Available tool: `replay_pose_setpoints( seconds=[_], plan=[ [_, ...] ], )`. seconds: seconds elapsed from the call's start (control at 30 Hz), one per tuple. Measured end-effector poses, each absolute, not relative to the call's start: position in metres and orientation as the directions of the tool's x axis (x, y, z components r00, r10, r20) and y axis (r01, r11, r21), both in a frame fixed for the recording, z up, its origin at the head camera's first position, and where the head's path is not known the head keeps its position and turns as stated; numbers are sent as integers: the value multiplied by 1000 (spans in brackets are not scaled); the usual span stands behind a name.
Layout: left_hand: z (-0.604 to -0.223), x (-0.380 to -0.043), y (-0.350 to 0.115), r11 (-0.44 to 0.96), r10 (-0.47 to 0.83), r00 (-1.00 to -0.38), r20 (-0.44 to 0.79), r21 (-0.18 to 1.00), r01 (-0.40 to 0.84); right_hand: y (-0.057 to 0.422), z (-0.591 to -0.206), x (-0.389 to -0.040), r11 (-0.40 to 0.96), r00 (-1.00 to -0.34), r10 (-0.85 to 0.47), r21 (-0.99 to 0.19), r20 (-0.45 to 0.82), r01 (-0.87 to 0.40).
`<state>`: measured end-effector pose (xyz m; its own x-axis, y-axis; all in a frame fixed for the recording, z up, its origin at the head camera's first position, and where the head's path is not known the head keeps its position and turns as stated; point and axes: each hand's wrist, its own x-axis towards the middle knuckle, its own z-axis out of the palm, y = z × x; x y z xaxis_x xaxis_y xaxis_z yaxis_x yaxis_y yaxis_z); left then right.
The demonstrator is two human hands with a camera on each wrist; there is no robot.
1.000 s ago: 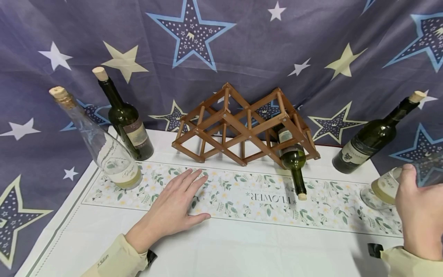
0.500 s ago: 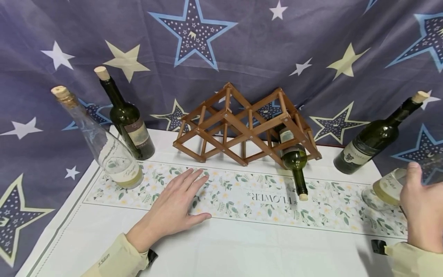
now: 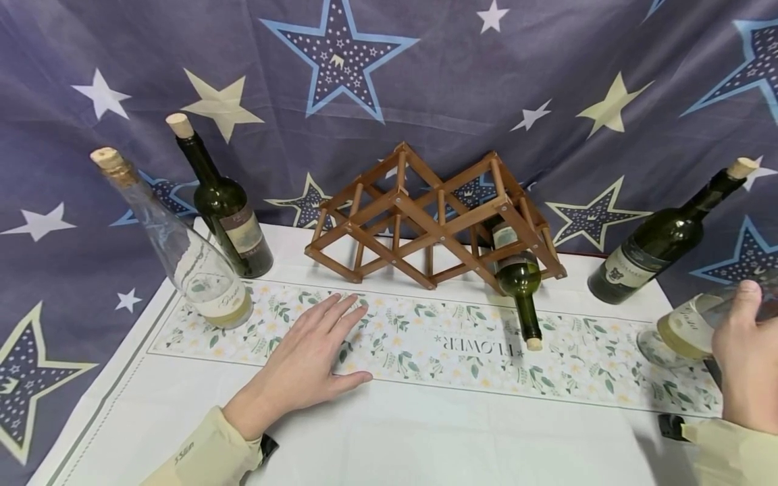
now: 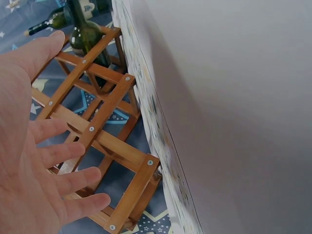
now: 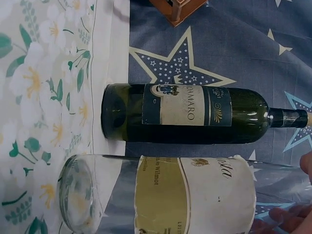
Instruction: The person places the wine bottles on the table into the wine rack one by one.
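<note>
My right hand (image 3: 744, 364) is around the upper part of a clear glass bottle (image 3: 689, 327) that stands on the table's right end. In the right wrist view, fingertips (image 5: 287, 218) and the thumb lie on either side of this bottle (image 5: 195, 197). My left hand (image 3: 304, 358), palm down with its fingers spread, is over the floral runner and holds nothing. It is near the front of a wooden wine rack (image 3: 425, 223). One green wine bottle (image 3: 519, 277) lies in the rack's right side, its corked neck pointing forward.
A dark green wine bottle (image 3: 650, 250) stands behind the clear one at right. At left stand another clear bottle (image 3: 206, 283) and a dark wine bottle (image 3: 237, 223), both corked. A floral runner (image 3: 401, 337) crosses the white table; a star-patterned cloth (image 3: 444, 74) hangs behind.
My right hand has shifted right along the clear bottle, baring more of its label, while the bottle's base stays put. My left hand keeps its place. The head view has moved slightly.
</note>
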<state>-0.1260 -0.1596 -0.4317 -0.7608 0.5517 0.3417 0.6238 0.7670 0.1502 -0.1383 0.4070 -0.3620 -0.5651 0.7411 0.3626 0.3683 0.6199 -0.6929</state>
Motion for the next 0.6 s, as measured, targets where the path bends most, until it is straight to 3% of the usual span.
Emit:
replay_pose_setpoints(
  seconds=[0.23,0.47,0.6],
  plan=[
    [-431,-127,-158,768,552,-762,339,149,623,407,-361,-141,569,-561,770,-726,304,387],
    [-428,-127,-159,775,547,-764,343,137,617,404,-364,-140,651,-542,727,-675,421,348],
    [-426,-127,-159,774,549,-763,341,138,618,402,-360,-137,640,-547,732,-685,406,347]
  ],
)
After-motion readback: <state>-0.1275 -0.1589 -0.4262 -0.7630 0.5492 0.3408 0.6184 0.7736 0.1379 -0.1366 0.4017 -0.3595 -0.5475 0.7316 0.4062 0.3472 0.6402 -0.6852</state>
